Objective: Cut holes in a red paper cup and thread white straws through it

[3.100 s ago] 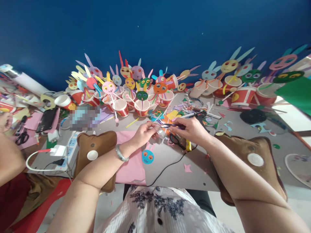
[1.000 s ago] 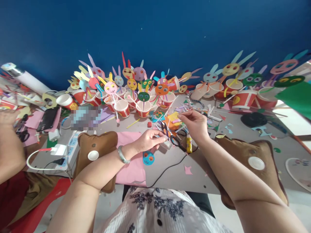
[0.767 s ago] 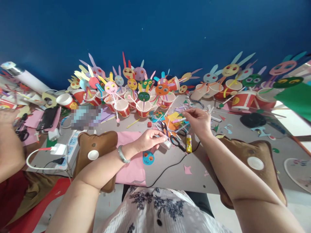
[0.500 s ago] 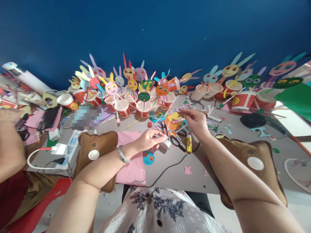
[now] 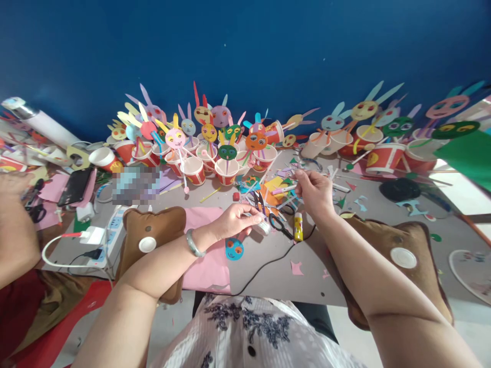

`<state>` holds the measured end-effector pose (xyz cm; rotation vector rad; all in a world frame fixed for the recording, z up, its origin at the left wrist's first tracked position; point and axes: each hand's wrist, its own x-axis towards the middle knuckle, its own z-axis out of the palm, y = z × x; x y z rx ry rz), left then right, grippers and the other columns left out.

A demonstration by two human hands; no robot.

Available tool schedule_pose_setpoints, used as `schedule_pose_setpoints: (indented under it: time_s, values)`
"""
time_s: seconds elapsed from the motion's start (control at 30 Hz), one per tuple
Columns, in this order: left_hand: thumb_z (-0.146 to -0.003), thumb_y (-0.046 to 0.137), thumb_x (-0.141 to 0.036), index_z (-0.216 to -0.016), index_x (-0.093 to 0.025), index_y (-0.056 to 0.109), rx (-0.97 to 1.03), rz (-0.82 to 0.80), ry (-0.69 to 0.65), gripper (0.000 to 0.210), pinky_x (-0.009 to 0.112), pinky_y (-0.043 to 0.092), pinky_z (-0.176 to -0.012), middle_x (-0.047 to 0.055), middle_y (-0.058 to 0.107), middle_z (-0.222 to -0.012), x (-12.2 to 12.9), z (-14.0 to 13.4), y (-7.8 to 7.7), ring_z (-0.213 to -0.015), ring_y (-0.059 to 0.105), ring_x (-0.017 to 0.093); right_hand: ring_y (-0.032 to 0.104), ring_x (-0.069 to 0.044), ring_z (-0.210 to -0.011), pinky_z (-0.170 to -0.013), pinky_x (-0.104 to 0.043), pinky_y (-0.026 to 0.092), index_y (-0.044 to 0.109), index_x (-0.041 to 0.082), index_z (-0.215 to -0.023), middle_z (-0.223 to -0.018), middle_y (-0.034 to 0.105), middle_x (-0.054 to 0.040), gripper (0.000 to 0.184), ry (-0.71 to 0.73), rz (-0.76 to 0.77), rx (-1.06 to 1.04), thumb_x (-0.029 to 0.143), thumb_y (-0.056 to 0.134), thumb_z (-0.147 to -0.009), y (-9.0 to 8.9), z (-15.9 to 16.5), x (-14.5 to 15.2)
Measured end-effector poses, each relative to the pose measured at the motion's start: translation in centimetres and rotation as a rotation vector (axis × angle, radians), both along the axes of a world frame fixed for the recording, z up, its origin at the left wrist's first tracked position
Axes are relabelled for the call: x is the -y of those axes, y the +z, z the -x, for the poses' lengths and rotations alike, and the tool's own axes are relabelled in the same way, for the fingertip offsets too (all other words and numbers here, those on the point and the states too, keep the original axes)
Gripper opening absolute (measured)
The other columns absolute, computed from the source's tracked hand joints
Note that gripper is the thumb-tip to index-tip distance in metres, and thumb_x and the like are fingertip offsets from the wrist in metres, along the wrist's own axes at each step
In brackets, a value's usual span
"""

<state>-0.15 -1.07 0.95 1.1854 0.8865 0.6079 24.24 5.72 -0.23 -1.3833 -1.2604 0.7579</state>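
Note:
My left hand (image 5: 238, 220), with a bangle on the wrist, is closed in a pinch around a small white roll (image 5: 262, 228) that looks like tape. Its fingers partly cover the roll. Farther right and higher, the fingers of my right hand (image 5: 314, 191) are pressed together; what they hold, if anything, is too small to make out. A pink-and-white pen (image 5: 283, 190) lies beside those fingertips. Between my hands are dark-handled scissors (image 5: 281, 225) and a yellow glue stick (image 5: 298, 227). A blue paper face (image 5: 234, 249) lies below my left hand.
Paper cups (image 5: 193, 171) holding paper rabbit figures line the blue wall. Coloured scraps (image 5: 274, 185) litter the middle. Brown cushions (image 5: 150, 248) sit under both forearms, near pink paper (image 5: 207, 271). A black cable (image 5: 264, 266) crosses the table. Another person's arm (image 5: 17, 230) is at far left.
My right hand has shifted a little to the right, leaving more of the pink-and-white pen showing. My left hand and the white roll stay in place.

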Motion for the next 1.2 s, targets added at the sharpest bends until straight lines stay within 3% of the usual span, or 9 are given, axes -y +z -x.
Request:
schedule_pose_setpoints:
  time_s: [0.1, 0.17, 0.33, 0.5, 0.67, 0.77, 0.93, 1.1, 1.2]
  values:
    - [-0.079, 0.076, -0.049, -0.088, -0.013, 0.066, 0.05, 0.024, 0.021, 0.039, 0.017, 0.037, -0.042, -0.004, 0.055, -0.057, 0.0, -0.1, 0.0, -0.044, 0.051, 0.006, 0.072, -0.022, -0.086, -0.084, -0.039, 0.059, 0.072, 0.023, -0.113, -0.09, 0.077, -0.0051, 0.041, 0.163, -0.099, 0.049, 0.049, 0.075, -0.081, 0.7, 0.5, 0.8]
    - [-0.078, 0.077, -0.05, -0.089, -0.013, 0.065, 0.072, 0.042, 0.035, 0.04, 0.017, 0.037, -0.04, -0.005, 0.054, -0.055, 0.0, -0.1, 0.2, -0.043, 0.051, 0.007, 0.071, -0.025, -0.103, -0.094, -0.04, 0.055, 0.073, 0.023, -0.116, -0.11, 0.077, -0.0079, 0.043, 0.349, -0.057, 0.125, 0.048, 0.075, -0.082, 1.4, 0.9, 1.5]
    - [-0.081, 0.072, -0.053, -0.09, -0.013, 0.064, 0.045, 0.028, 0.015, 0.041, 0.017, 0.034, -0.037, -0.005, 0.055, -0.051, -0.1, 0.0, 0.7, -0.038, 0.05, 0.007, 0.071, -0.024, -0.088, -0.079, -0.035, 0.055, 0.079, 0.021, -0.096, -0.096, 0.077, -0.0069, 0.043, 0.73, 0.196, 0.179, 0.061, 0.067, -0.084, 2.5, 2.4, 3.1]
    - [-0.081, 0.072, -0.056, -0.085, -0.013, 0.062, 0.061, -0.005, 0.001, 0.044, 0.018, 0.036, -0.04, -0.005, 0.054, -0.052, -0.2, 0.1, 0.9, -0.041, 0.053, 0.007, 0.058, -0.014, -0.059, -0.057, -0.028, 0.047, 0.071, 0.021, -0.076, -0.066, 0.064, -0.0006, 0.043, 0.659, 0.258, 0.11, 0.063, 0.066, -0.084, 2.1, 3.9, 4.3]
    - [-0.084, 0.07, -0.053, -0.087, -0.014, 0.059, 0.119, 0.024, 0.038, 0.041, 0.021, 0.045, -0.044, -0.001, 0.064, -0.062, -0.6, 0.5, 1.0, -0.045, 0.06, 0.01, 0.063, -0.015, -0.069, -0.066, -0.028, 0.051, 0.056, 0.023, -0.079, -0.073, 0.068, 0.0, 0.038, 0.416, 0.142, -0.086, 0.06, 0.063, -0.089, 1.6, 4.2, 4.0]
    - [-0.086, 0.069, -0.05, -0.088, -0.016, 0.056, 0.158, 0.034, 0.079, 0.037, 0.022, 0.051, -0.048, 0.001, 0.067, -0.065, -0.9, 0.6, 1.0, -0.052, 0.065, 0.014, 0.062, -0.014, -0.061, -0.06, -0.027, 0.05, 0.049, 0.025, -0.081, -0.065, 0.064, 0.0029, 0.037, 0.342, 0.084, -0.188, 0.059, 0.062, -0.09, 1.4, 3.1, 3.2]
    - [-0.088, 0.066, -0.049, -0.086, -0.018, 0.052, 0.109, -0.055, 0.154, 0.034, 0.024, 0.056, -0.058, -0.001, 0.066, -0.067, -1.3, 0.6, 0.8, -0.06, 0.07, 0.015, 0.045, -0.01, -0.042, -0.045, -0.025, 0.036, 0.053, 0.024, -0.081, -0.049, 0.049, 0.007, 0.034, 0.546, 0.093, -0.039, 0.055, 0.061, -0.092, 2.3, 1.4, 2.7]
    - [-0.092, 0.059, -0.045, -0.086, -0.02, 0.048, 0.069, -0.097, 0.135, 0.028, 0.026, 0.057, -0.058, -0.002, 0.064, -0.067, -1.1, 0.7, 1.0, -0.06, 0.071, 0.016, 0.047, -0.011, -0.053, -0.051, -0.025, 0.036, 0.064, 0.019, -0.083, -0.063, 0.059, 0.001, 0.039, 0.7, -0.017, 0.315, 0.057, 0.061, -0.09, 3.4, 0.8, 2.3]
    - [-0.093, 0.055, -0.043, -0.086, -0.021, 0.045, 0.06, -0.082, 0.105, 0.025, 0.027, 0.057, -0.055, -0.003, 0.063, -0.068, -1.0, 0.8, 1.3, -0.061, 0.071, 0.018, 0.043, -0.01, -0.055, -0.054, -0.026, 0.033, 0.058, 0.019, -0.068, -0.059, 0.052, 0.0013, 0.049, 0.767, -0.065, 0.494, 0.058, 0.051, -0.097, 3.4, 0.5, 1.8]
